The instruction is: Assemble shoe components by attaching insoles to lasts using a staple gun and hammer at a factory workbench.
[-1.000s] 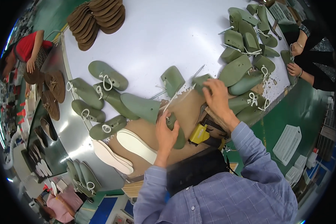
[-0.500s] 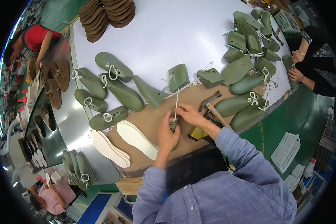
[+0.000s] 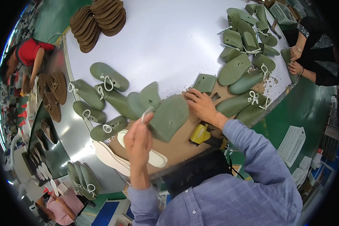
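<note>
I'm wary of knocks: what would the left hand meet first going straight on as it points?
The left hand would likely meet the green shoe form just beyond its fingertips, though depth is unclear.

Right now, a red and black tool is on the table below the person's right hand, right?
Not quite: the tool is yellow and black, not red. The head view shows it on the table below the person's right hand.

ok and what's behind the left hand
White insole parts show on either side of the left hand, on the brown work surface; the hand and wrist cover whatever lies between.
</note>
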`<state>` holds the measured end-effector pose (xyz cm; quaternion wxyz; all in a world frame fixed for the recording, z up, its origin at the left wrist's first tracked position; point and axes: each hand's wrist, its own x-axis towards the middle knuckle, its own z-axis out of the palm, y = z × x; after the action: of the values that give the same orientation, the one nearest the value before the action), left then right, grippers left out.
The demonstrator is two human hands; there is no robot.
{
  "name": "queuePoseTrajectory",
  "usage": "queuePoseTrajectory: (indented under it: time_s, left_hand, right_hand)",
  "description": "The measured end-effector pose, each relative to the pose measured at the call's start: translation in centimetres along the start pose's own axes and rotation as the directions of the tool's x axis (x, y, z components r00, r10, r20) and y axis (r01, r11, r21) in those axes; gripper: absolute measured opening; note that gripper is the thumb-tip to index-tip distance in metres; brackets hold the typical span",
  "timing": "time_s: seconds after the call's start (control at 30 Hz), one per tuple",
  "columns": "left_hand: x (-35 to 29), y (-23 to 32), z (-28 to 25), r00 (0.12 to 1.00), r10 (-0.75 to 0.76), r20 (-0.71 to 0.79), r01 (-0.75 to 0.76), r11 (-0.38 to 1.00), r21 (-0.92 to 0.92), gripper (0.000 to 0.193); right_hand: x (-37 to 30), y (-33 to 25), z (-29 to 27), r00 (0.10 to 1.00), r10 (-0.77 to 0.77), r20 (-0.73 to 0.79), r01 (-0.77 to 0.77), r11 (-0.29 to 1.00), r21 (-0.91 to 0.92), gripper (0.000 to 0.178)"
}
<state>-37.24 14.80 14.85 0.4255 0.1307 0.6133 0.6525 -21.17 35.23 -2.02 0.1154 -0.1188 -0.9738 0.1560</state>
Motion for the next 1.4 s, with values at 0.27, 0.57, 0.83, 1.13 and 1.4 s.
queuePoseTrajectory:
  time_s: [0.27, 0.57, 0.83, 1.13, 1.4]
  left_hand:
    - [-3.6, 3.7, -0.8, 0.993, 0.017, 0.118, -0.081, 0.823, 0.563, 0.028]
    - [-1.4, -7.7, 0.1, 0.974, 0.169, 0.149, -0.217, 0.521, 0.825, 0.018]
    - [-1.6, -14.4, 0.4, 0.973, 0.231, -0.010, -0.138, 0.613, 0.778, 0.024]
    - [0.4, -14.6, -1.8, 0.993, 0.097, -0.073, -0.041, 0.834, 0.551, 0.048]
    - [-0.4, -14.6, 0.7, 0.945, 0.327, -0.002, -0.244, 0.711, 0.660, 0.055]
  right_hand:
    - [7.8, 6.6, -4.7, 0.882, 0.399, -0.251, -0.383, 0.917, 0.112, 0.029]
    - [4.1, -6.3, -2.4, 0.905, 0.213, 0.367, -0.414, 0.631, 0.656, 0.033]
    - [0.9, -7.5, 0.4, 0.878, 0.307, 0.368, -0.470, 0.701, 0.537, 0.046]
    - [1.3, -9.8, -2.3, 0.459, 0.204, 0.865, -0.832, -0.242, 0.499, 0.057]
    - [2.8, -13.7, -8.9, 0.885, 0.269, 0.380, -0.421, 0.112, 0.900, 0.035]
